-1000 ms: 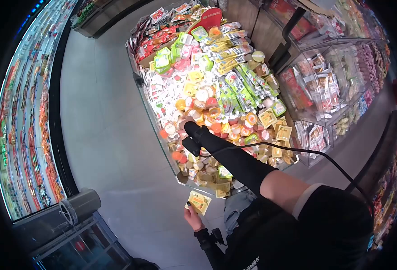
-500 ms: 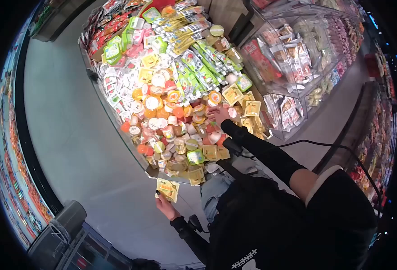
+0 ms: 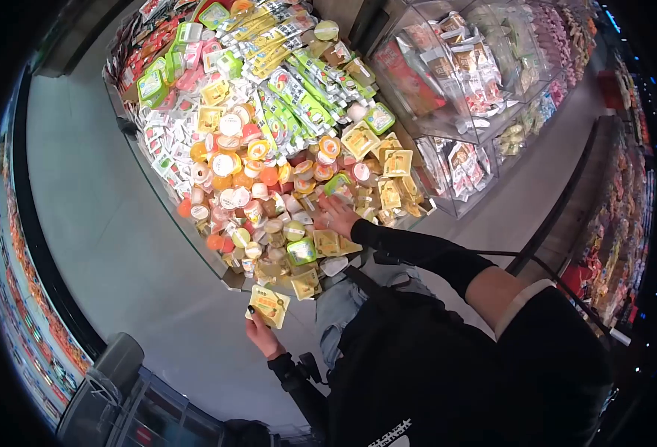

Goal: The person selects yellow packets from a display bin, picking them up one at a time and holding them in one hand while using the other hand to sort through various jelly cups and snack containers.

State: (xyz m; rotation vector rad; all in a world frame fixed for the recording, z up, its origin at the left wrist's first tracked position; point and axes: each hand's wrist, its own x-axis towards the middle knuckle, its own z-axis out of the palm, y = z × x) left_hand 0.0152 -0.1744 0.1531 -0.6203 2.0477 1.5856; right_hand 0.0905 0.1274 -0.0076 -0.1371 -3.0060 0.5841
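My left hand (image 3: 264, 337) grips a square yellow jelly cup (image 3: 270, 306) by its near edge, thumb on top. It is held just outside the bin's front corner, printed lid facing up. My right hand (image 3: 336, 217) lies over the front part of the snack pile, fingers stretched out among small round jelly cups (image 3: 292, 204), and nothing shows in its grasp. Its fingertips are partly lost among the cups. Close by lie a green-lidded square cup (image 3: 301, 252) and yellow square cups (image 3: 327, 243).
The clear-walled bin (image 3: 187, 237) also holds green stick packs (image 3: 298, 97), yellow stick packs (image 3: 269, 33) and white sachets (image 3: 166, 138). Clear acrylic boxes (image 3: 455, 112) of packaged snacks stand to the right. A black cable (image 3: 548, 270) runs behind my right arm. Grey floor (image 3: 97, 186) lies to the left.
My right hand has moved down and left over the pile, nearer the bin's front. My left hand still holds the yellow jelly cup. The camera view has shifted a little.
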